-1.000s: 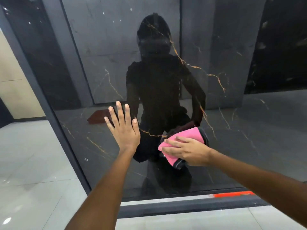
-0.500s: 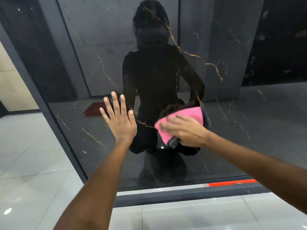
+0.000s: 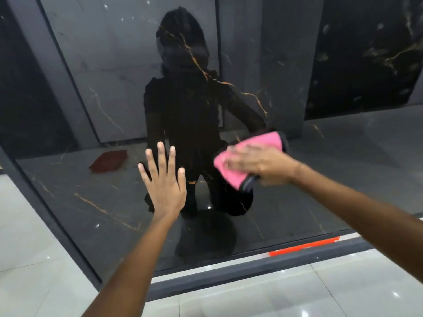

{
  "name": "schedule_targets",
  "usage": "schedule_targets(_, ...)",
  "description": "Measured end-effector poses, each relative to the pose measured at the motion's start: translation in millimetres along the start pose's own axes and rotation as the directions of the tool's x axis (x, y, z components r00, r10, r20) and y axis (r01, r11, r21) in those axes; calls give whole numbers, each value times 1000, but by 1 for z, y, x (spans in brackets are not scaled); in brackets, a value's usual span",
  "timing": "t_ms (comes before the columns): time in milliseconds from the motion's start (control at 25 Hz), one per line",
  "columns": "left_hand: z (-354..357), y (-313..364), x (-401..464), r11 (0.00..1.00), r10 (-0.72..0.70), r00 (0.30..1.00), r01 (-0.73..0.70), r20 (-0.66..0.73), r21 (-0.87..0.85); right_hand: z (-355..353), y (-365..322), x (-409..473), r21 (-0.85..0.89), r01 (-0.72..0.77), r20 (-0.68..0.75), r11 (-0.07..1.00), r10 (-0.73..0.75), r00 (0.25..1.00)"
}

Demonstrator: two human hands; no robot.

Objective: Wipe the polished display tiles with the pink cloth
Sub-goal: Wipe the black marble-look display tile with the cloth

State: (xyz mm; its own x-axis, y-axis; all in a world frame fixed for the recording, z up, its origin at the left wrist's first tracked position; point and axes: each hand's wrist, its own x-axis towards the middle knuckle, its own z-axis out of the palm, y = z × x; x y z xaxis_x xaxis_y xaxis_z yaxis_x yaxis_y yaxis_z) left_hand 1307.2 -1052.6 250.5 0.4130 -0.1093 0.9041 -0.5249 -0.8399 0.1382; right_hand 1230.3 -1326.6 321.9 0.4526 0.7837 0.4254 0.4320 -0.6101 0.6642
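On the tile (image 3: 286,202), the left hand (image 3: 163,179) lies spread flat. The blurry right hand (image 3: 256,164) seems to press the cloth (image 3: 249,154); bare fingers could leave smudges.

Left hand (image 3: 163,187) flat on the dark polished tile (image 3: 320,179) at centre, right hand (image 3: 258,164) with pink cloth (image 3: 263,143) just beside it to the right, bare tile face above both and out to the right, dark frame (image 3: 52,216) along the left edge, black sill (image 3: 263,267) along the bottom
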Motion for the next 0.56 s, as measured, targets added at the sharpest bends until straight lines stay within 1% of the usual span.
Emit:
schedule_targets(40,7,-4,-3,1000,12,1000,-12,-11,23,-18,33,6,1,-172,-173,985,170,970)
schedule_targets(80,13,-7,-5,999,25,999,-24,-30,36,-32,61,13,43,-360,-343,932,352,871)
schedule_targets(120,18,-11,-6,999,36,998,-34,-52,42,-41,75,21,113,-532,-461,839,519,720)
schedule_targets(160,23,-13,-8,998,50,995,-47,-82,45,-38,75,27,184,-646,-540,741,625,564)
schedule_targets(200,28,-14,-10,996,72,990,-66,-120,56,-22,64,26,208,-698,-584,685,659,473)
schedule_targets(240,31,-14,-11,994,95,983,-84,-154,76,-1,42,20,190,-705,-592,683,652,473)
schedule_targets(280,32,-13,-10,992,104,980,-91,-171,87,23,10,8,139,-683,-550,717,630,549)
schedule_targets(320,33,-13,-8,992,105,979,-90,-173,90,49,-27,-10,71,-641,-429,764,604,672)
schedule_targets(360,32,-13,-7,992,103,980,-88,-173,92,72,-63,-32,-10,-558,-256,830,538,803)
schedule_targets(400,32,-12,-8,992,102,979,-87,-174,92,89,-96,-55,-49,-409,-67,911,405,912)
schedule_targets(440,32,-13,-10,991,106,978,-90,-178,94,99,-117,-74,-48,-220,101,974,224,969)
schedule_targets(480,32,-13,-11,991,110,977,-94,-183,98,100,-119,-85,1,-58,198,998,56,978)
schedule_targets(520,32,-13,-11,990,113,976,-95,-188,101,90,-107,-86,58,33,204,998,-44,978)
schedule_targets(560,32,-13,-11,990,114,975,-96,-192,99,79,-88,-77,103,19,123,994,-31,992)
